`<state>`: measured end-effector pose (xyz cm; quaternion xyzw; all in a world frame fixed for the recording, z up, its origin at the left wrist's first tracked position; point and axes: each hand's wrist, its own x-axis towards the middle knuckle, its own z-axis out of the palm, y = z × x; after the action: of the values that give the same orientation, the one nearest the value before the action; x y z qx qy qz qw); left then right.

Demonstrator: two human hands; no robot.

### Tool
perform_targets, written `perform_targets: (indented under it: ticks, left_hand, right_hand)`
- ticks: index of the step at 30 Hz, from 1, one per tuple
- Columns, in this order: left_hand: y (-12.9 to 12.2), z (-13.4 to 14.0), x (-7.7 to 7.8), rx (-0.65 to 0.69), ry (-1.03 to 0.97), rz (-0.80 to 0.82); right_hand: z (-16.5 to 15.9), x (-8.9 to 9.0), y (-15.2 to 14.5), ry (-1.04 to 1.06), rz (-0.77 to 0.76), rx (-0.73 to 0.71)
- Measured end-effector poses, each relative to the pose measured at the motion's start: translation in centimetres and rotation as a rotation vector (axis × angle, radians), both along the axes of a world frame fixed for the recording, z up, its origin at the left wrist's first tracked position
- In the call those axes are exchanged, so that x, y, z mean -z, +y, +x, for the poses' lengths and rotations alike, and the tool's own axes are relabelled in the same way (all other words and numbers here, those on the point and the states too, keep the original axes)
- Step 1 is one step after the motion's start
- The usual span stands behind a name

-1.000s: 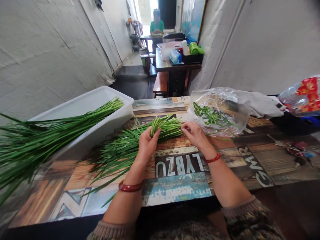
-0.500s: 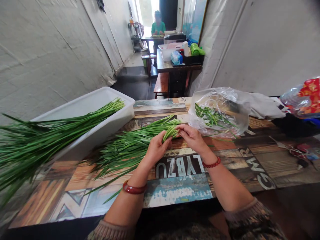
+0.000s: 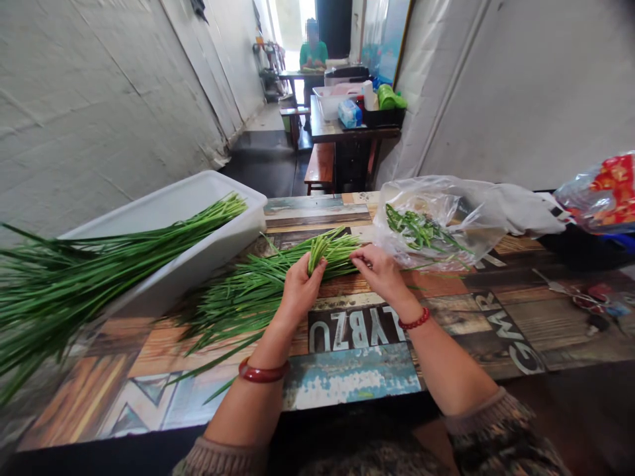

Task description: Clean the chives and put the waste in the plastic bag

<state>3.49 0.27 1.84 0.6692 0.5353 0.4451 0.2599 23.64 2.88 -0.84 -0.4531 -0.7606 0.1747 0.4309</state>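
Clearly, in the head view, the left hand (image 3: 301,283) is curled round a small bunch (image 3: 316,253) of green stalks, with the pale ends poking up past the thumb and forefinger. Its fingers are folded inward and the thumb lies along the near side, so the bunch is gripped rather than resting on an open palm. The right hand (image 3: 381,270) is partly closed, thumb and forefinger drawn close together beside the pale ends of the pile (image 3: 233,291); whether a scrap is pinched between those tips cannot be told. A short gap separates the two hands.

Both forearms reach in from the lower edge and slant toward each other. The left one, with a smooth red bangle (image 3: 262,371) at the wrist, angles up to the right; the right one, wearing a red beaded bracelet (image 3: 415,320), angles up to the left, its wrist bent so that the fingers point left.

Under and beyond the left hand, the pile lies on the patterned table (image 3: 352,383), pale ends to the right, leafy tips fanned to the left and toward the near edge. Further left, longer stalks (image 3: 124,258) rest in a white tub (image 3: 198,261), with their leaves hanging out over its side. Just beyond the right hand, a clear plastic bag (image 3: 471,228) holds loose green scraps (image 3: 417,228).
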Motion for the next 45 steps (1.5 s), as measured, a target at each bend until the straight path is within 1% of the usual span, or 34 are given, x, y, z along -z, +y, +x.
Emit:
perform_targets:
  ticks: [3,8,10,13,16,19,22,24,26,28,29,33,37,42,45]
  left_hand:
    - [-0.1,0.1,-0.1,-0.001,-0.011,0.0]
    - [-0.2,0.2,-0.3,0.016,-0.019,0.024]
    - [-0.2,0.1,-0.2,-0.002,-0.028,0.02]
    - [0.0,-0.1,0.1,-0.028,-0.064,0.014]
    - [0.2,-0.2,0.3,0.01,-0.105,0.008]
    - [0.2,0.0,0.4,0.079,-0.12,-0.022]
    - [0.0,0.2,0.4,0.114,-0.038,-0.044]
    - [-0.1,0.3,0.5,0.12,0.027,-0.027]
    - [0.0,0.3,0.5,0.12,0.043,-0.005]
    - [0.0,0.3,0.6,0.117,0.03,-0.003]
    - [0.1,0.3,0.6,0.11,0.018,-0.005]
    - [0.1,0.3,0.6,0.066,-0.009,-0.007]
    - [0.2,0.1,0.7,0.052,0.003,-0.004]
    - [0.1,0.0,0.8,0.08,0.018,-0.015]
    - [0.2,0.1,0.7,0.058,0.03,0.018]
  right_hand:
    - [-0.5,0.2,-0.2,-0.102,0.023,0.0]
    - [-1.1,0.3,-0.2,-0.116,0.023,-0.011]
    - [-1.0,0.2,-0.1,-0.045,0.01,-0.002]
    - [-0.4,0.0,0.0,0.127,-0.063,0.045]
    - [0.1,-0.4,0.0,0.232,-0.144,0.046]
    - [-0.1,-0.7,-0.3,0.259,-0.156,0.005]
    - [-0.6,-0.8,-0.5,0.253,-0.13,0.013]
    - [-0.6,-0.6,-0.3,0.265,-0.122,0.067]
    - [-0.2,-0.3,0.0,0.277,-0.121,0.162]
    - [0.3,0.0,0.5,0.243,-0.099,0.246]
    - [0.6,0.2,0.7,0.203,-0.075,0.26]
    - [1.2,0.5,1.0,-0.021,0.035,0.218]
    - [1.1,0.6,0.7,-0.21,0.058,0.226]
    - [0.9,0.7,0.7,-0.253,0.047,0.24]
    - [0.9,0.7,0.7,-0.261,0.041,0.223]
